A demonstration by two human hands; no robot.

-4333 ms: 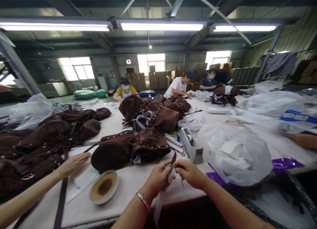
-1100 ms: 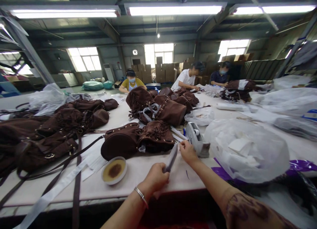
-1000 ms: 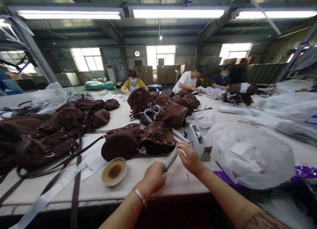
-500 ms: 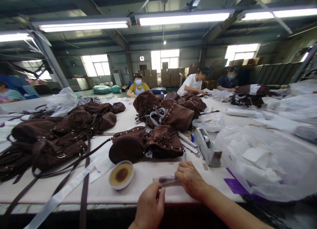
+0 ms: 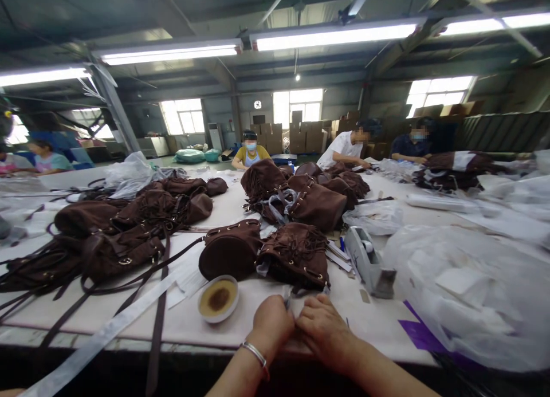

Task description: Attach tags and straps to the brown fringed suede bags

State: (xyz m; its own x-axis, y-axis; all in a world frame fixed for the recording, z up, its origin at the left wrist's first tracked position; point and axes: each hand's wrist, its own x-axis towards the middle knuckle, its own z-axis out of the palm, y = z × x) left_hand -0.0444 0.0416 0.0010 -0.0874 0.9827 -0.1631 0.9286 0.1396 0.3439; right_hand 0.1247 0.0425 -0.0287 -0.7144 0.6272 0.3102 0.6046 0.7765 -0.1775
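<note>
My left hand (image 5: 274, 318), with a silver bangle on its wrist, is closed and meets my right hand (image 5: 324, 328) above the table's front part. The fingers of both hands are pinched together on a small clear plastic packet (image 5: 296, 301), of which only a sliver shows between them. Its contents are hidden by my hands. Just beyond lies a dark brown fringed bag (image 5: 294, 254) with metal eyelets. Another brown drawstring bag (image 5: 231, 251) rests on its side, its round base facing me. Left of my hands sits a white bowl (image 5: 234, 306) holding something yellowish with a dark centre.
A grey tape dispenser (image 5: 369, 265) stands right of my hands, beside a big translucent plastic bag (image 5: 464, 294) and purple sheet (image 5: 419, 331). Brown bags (image 5: 137, 219) with trailing straps are heaped at left, more (image 5: 315, 199) behind. Several co-workers sit across the table.
My left hand has moved forward and now touches my right. The packet with a dark item, seen stretched between them before, is now mostly covered. The view has turned slightly left.
</note>
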